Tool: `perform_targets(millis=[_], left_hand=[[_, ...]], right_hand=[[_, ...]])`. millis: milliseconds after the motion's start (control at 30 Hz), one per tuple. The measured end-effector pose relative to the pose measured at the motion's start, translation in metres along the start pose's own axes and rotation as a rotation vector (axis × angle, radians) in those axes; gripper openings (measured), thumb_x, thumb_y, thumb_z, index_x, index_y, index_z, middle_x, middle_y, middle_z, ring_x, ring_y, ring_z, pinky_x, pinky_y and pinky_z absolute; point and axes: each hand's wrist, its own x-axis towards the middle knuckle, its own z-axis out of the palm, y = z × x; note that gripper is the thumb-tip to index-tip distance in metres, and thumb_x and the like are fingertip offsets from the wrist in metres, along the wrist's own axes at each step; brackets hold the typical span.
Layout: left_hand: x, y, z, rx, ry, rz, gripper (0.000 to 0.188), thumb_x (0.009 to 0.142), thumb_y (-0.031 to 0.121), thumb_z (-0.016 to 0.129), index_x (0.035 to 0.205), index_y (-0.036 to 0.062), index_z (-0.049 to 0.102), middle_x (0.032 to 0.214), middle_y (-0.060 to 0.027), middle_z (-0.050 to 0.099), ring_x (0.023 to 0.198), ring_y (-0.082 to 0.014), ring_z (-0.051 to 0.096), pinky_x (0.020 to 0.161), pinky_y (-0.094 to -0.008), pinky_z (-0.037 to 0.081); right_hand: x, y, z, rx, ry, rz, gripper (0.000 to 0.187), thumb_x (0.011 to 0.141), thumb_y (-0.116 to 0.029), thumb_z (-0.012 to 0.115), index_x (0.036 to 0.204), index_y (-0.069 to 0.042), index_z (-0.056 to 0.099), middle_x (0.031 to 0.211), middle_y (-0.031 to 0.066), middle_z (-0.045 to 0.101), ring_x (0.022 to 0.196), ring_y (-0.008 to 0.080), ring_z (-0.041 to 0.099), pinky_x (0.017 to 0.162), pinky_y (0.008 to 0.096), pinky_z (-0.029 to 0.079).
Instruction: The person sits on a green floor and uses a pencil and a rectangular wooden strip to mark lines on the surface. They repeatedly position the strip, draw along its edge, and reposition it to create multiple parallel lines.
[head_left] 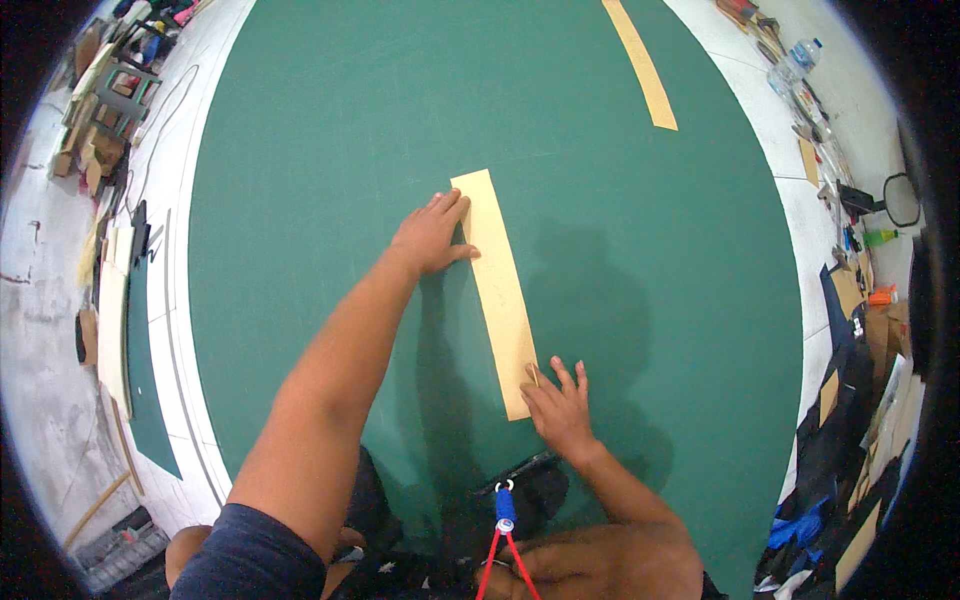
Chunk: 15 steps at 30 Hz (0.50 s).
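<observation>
A long, narrow yellow strip, like paper or thin card, lies slightly slanted on the green sheet. Near its far end my left hand rests with fingers stretched out, the fingertips and thumb touching the strip's left edge. My right hand is at the near end, its fingers spread over the right edge and lower corner. A thin pale sliver shows beside those right fingertips; whether it is part of the strip or a separate thing I cannot make out.
Another yellow strip lies at the far right of the green sheet. Along the right wall stand a clear plastic bottle, a round mirror-like thing and scraps. A grey-green stool and boards are at left. A red cord hangs in front of me.
</observation>
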Motion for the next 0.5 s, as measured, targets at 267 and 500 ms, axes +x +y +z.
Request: perform_targets(millis=[267,500], left_hand=[[0.004,0.005,-0.013,0.049,-0.06,-0.054,0.098,0.083,0.06,0.075,0.159,0.0142,0.035,0.169,-0.0121,0.027,0.151,-0.0345,0.035,0.117,-0.0543,0.037],[0.006,0.005,-0.015,0.059,-0.068,-0.073,0.095,0.084,0.059,0.076,0.159,0.0166,0.036,0.169,-0.0087,0.028,0.153,-0.0272,0.034,0.116,-0.0509,0.038]], right_hand=[[0.006,-0.009,-0.006,0.026,0.052,0.041,0.018,0.096,-0.026,0.069,0.112,-0.018,0.072,0.141,-0.001,0.064,0.141,0.0343,0.044,0.121,0.0663,0.02],[0.008,-0.01,-0.004,0.017,0.035,0.053,0.02,0.096,-0.025,0.07,0.114,-0.017,0.071,0.143,-0.0002,0.062,0.141,0.0348,0.044,0.12,0.0669,0.02]])
